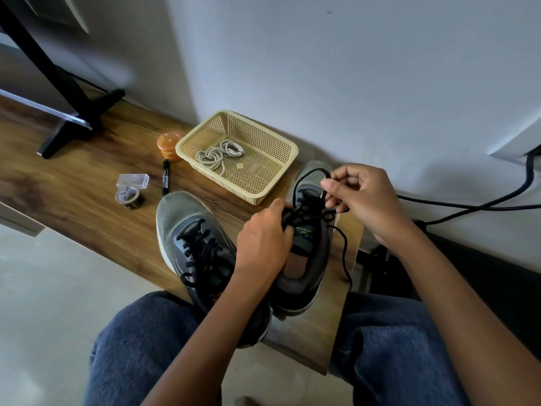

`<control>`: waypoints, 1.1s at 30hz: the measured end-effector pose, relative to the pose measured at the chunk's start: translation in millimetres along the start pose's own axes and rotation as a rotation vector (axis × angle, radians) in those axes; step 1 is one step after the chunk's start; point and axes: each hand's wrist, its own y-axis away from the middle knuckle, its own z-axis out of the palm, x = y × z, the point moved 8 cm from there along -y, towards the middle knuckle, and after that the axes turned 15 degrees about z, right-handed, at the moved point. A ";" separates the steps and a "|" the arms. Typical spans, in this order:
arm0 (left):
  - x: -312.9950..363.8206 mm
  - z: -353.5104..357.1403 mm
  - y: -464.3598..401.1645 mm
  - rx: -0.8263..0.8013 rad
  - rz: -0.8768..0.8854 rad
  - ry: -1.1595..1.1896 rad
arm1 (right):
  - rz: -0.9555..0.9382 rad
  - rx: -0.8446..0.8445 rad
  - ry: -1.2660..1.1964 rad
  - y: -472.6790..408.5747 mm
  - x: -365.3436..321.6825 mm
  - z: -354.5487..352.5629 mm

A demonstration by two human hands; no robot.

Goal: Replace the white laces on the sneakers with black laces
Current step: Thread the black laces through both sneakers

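Wooden tabletop (73, 183) against wall. Left hand (263, 238) gripping right sneaker (307, 253) at tongue, steadying it for lacing. Right hand (360, 194) pinching black lace (310, 174) above eyelets, pulling slack. White laces (218, 155) lying discarded in basket (281, 183) beyond left hand. Left sneaker (190, 238), beside left hand, already laced black.

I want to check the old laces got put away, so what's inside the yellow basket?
Inside the yellow basket lie coiled white laces, toward its left end; the rest of the mesh floor is bare. The near wall hides nothing noticeable, though the basket's near right corner sits behind a sneaker.
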 end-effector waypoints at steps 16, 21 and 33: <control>18.6 -2.6 -2.3 0.104 0.154 -0.045 | 0.175 0.095 -0.105 -4.2 13.5 -17.5; 21.8 3.3 -5.8 0.114 0.163 -0.180 | 0.162 0.018 -0.101 -0.8 8.3 -10.9; 7.4 -5.1 -7.5 0.194 0.015 0.254 | 0.364 0.086 0.154 -7.7 34.6 -18.4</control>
